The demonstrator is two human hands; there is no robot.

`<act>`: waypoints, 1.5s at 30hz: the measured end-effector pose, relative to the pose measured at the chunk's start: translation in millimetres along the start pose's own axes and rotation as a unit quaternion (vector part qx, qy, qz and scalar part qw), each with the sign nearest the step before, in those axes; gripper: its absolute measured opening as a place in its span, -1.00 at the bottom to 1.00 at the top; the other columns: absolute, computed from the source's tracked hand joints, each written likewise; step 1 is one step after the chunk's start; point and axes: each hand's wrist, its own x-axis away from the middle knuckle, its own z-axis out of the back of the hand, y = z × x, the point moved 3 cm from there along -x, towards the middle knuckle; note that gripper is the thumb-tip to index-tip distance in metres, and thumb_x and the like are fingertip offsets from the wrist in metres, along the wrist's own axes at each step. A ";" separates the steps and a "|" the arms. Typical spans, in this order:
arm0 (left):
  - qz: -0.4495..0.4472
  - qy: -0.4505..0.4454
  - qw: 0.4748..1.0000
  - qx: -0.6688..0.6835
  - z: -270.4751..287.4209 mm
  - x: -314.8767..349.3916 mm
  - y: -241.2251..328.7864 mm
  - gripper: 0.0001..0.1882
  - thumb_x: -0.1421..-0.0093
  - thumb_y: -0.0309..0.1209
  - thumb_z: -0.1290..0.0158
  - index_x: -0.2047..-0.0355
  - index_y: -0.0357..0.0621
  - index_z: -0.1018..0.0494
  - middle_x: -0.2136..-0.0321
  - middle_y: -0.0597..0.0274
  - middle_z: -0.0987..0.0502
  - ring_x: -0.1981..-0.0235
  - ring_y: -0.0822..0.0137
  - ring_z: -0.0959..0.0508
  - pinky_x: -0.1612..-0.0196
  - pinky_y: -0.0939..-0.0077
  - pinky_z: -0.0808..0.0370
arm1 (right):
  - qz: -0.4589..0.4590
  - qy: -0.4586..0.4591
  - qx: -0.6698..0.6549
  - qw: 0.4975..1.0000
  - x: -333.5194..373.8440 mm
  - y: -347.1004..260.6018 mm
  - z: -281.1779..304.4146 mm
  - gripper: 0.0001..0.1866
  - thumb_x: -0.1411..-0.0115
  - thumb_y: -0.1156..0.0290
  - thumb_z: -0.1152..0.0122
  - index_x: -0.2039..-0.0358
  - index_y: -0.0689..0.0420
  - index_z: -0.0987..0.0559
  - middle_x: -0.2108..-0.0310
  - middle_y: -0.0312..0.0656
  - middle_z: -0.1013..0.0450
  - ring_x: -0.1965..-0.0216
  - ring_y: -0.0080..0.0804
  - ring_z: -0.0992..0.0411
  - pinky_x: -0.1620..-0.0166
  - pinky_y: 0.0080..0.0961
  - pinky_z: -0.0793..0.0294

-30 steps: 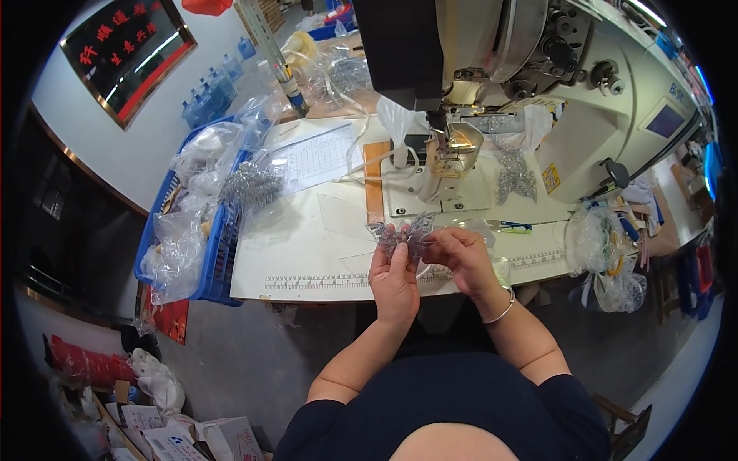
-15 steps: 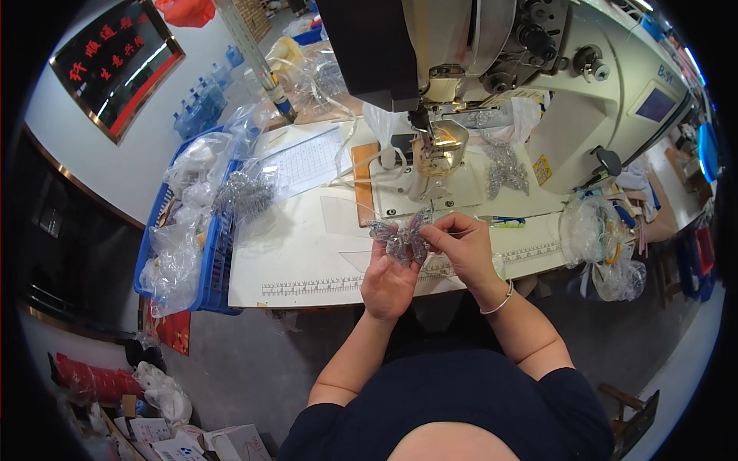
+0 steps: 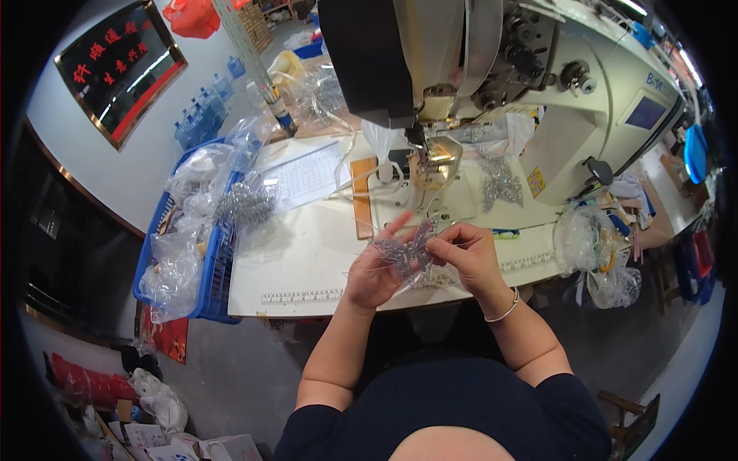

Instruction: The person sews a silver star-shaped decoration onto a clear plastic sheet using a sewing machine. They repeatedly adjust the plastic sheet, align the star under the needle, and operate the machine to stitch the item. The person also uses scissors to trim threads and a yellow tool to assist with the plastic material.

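A silver, glittery butterfly-shaped appliqué is held above the front edge of the white sewing table. My right hand pinches its right side between thumb and fingertips. Beside and partly behind its left wing, my left hand lies palm up with the fingers stretched apart. Whether those fingers touch the wing is hard to make out. Just beyond is the sewing machine's needle area. More silver butterfly pieces rest on the machine bed to the right.
The sewing machine head looms over the table. A blue basket of plastic bags stands at the left, near a silver bundle and a printed sheet. Bagged items crowd the right edge. A green tool lies near my right hand.
My left hand has moved slightly left and lower, its fingers spreading from under the butterfly appliqué. My right hand keeps its pinch, and the appliqué now tilts more. The whole view has shifted slightly.
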 end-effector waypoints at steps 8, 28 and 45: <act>0.041 -0.055 0.996 0.063 10.0 -13.5 -2.6 -0.35 -0.15 -0.40 0.12 -0.24 -0.25 0.04 0.00 0.00 -0.34 -0.06 0.06 -0.37 -0.15 0.15 -0.28 | 0.023 0.030 0.059 0.998 -12.7 -8.7 13.6 -0.87 -0.02 0.51 -0.32 0.49 0.29 -0.55 0.55 -0.27 -0.49 0.51 -0.66 -0.41 0.40 -0.72 -0.41; 0.021 0.071 0.968 -0.242 1.2 -64.9 38.9 -0.66 -0.07 -0.62 -0.02 0.10 -0.18 -0.32 0.20 0.12 -0.46 0.21 0.32 -0.50 0.15 0.38 -0.50 | 0.045 0.045 0.077 0.995 -51.3 -24.0 25.2 -0.89 -0.02 0.54 -0.31 0.54 0.23 -0.52 0.60 -0.29 -0.46 0.59 -0.66 -0.37 0.48 -0.74 -0.36; -0.264 0.130 0.544 -0.786 -46.7 16.5 -10.7 -0.11 0.08 -0.50 -0.18 -0.21 -0.39 0.06 -0.17 -0.21 -0.12 -0.22 -0.04 -0.14 -0.22 0.06 -0.04 | 0.288 0.088 0.324 0.897 -15.8 -24.3 -13.0 -0.90 0.07 0.52 -0.34 0.59 0.20 -0.56 0.63 -0.22 -0.46 0.67 -0.52 -0.40 0.54 -0.64 -0.39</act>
